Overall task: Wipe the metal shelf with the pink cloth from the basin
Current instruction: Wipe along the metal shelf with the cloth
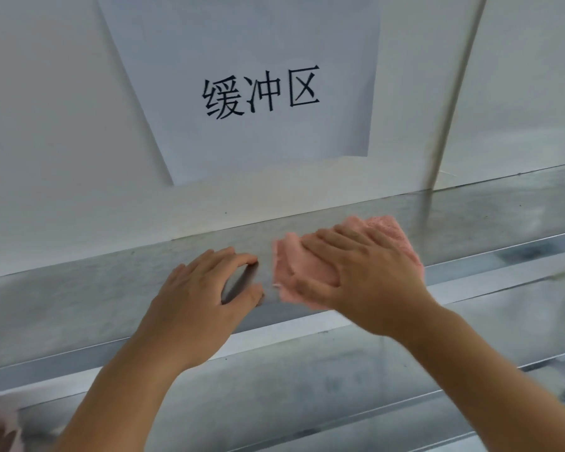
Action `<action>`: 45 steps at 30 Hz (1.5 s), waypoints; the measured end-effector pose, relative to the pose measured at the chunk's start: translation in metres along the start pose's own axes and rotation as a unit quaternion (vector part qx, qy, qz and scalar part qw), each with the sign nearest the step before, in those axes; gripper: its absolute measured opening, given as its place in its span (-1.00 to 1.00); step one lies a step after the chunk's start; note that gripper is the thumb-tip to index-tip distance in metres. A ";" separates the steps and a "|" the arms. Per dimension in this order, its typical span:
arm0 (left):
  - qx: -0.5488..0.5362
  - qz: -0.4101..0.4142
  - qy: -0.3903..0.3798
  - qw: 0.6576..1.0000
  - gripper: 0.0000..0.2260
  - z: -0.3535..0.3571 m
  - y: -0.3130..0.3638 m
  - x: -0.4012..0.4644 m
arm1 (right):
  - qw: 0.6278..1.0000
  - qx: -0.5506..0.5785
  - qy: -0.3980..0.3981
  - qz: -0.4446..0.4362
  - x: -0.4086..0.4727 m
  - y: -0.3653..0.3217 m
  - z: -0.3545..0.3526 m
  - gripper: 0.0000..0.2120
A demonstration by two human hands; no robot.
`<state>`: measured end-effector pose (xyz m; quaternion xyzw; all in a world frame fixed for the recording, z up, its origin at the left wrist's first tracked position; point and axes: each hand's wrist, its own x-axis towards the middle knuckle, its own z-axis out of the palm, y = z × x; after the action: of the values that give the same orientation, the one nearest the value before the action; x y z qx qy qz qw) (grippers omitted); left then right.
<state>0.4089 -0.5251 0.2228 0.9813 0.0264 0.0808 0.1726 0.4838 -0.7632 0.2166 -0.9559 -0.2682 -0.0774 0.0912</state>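
Observation:
The metal shelf [79, 295] runs across the view as a grey, speckled top surface against a white wall. A folded pink cloth [302, 269] lies flat on it at centre right. My right hand [366, 272] presses down on the cloth with fingers spread, covering most of it. My left hand [199, 295] rests on the bare shelf just left of the cloth, fingers bent and apart, holding nothing. The basin is not in view.
A white paper sign [252, 79] with black characters hangs on the wall above the shelf. A white vertical pipe [454, 93] comes down at the right. Lower metal shelf levels [307, 380] lie below the front edge.

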 end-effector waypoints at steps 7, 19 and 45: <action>0.004 0.006 -0.015 1.000 -0.54 -0.015 -0.025 -0.011 | 0.999 0.001 0.003 0.033 0.003 -0.050 0.007 -0.09; 0.019 0.012 -0.027 0.999 -0.46 -0.046 -0.102 -0.039 | 0.995 -0.011 0.009 0.097 0.005 -0.107 0.015 -0.28; 0.030 -0.028 0.006 0.999 -0.59 -0.085 -0.169 -0.069 | 0.994 -0.039 -0.040 0.092 0.020 -0.149 0.012 -0.22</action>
<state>0.3230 -0.3432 0.2330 0.9844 0.0573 0.0810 0.1452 0.4232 -0.6255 0.2287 -0.9817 -0.1794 -0.0405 0.0495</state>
